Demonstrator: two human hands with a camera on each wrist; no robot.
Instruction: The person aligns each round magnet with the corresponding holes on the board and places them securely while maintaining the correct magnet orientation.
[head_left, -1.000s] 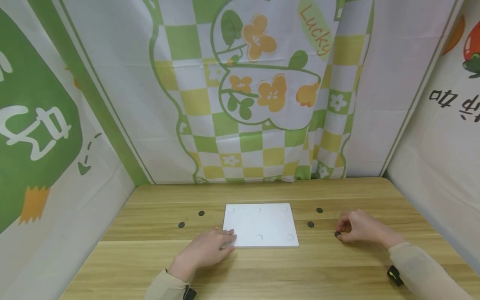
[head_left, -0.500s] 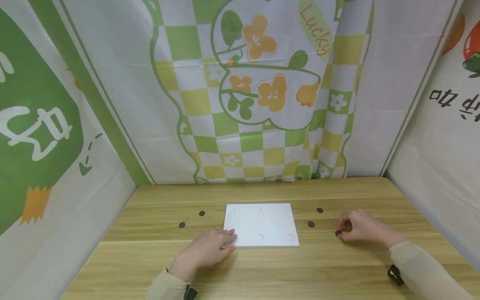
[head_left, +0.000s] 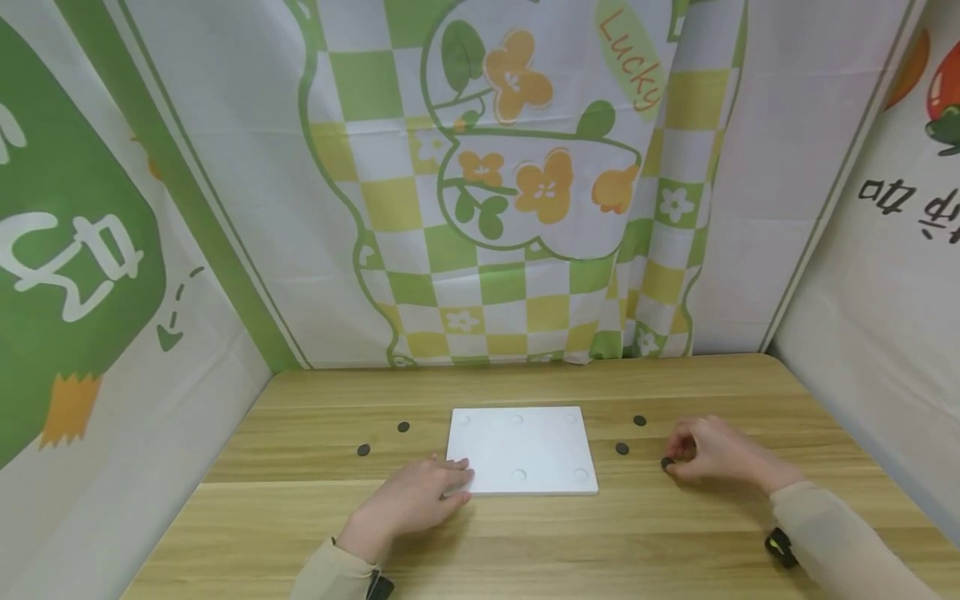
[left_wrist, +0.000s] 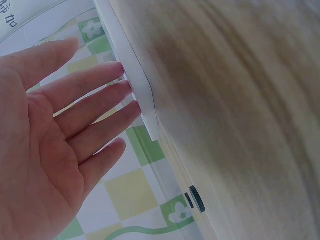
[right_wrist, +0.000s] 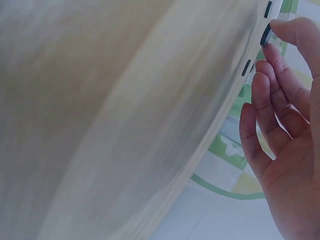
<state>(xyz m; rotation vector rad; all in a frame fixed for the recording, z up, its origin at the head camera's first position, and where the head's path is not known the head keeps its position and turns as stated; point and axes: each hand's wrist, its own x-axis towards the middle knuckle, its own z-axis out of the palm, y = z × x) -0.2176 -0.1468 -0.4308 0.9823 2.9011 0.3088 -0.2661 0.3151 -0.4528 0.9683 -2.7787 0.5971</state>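
Note:
On the wooden table lies a white rectangular board (head_left: 547, 446) with shallow round recesses along its front and back edges. My left hand (head_left: 416, 496) rests its fingertips on the board's front left corner; in the left wrist view the left hand (left_wrist: 65, 125) has its fingers extended against the board's edge (left_wrist: 132, 70). Right of the board, my right hand (head_left: 712, 454) pinches a small dark disc (head_left: 667, 463) between thumb and fingers. The right wrist view has this disc (right_wrist: 266, 35) tilted between the thumb and a fingertip of the right hand (right_wrist: 290, 135).
Two dark discs, one nearer (head_left: 622, 448) and one farther (head_left: 640, 421), lie between the board and my right hand. Left of the board are two more, a near disc (head_left: 363, 450) and a far disc (head_left: 403, 427). A checkered curtain (head_left: 525, 317) hangs behind the table.
My right hand has moved slightly left with the pinched disc. The left hand, the board and the other discs have stayed in place.

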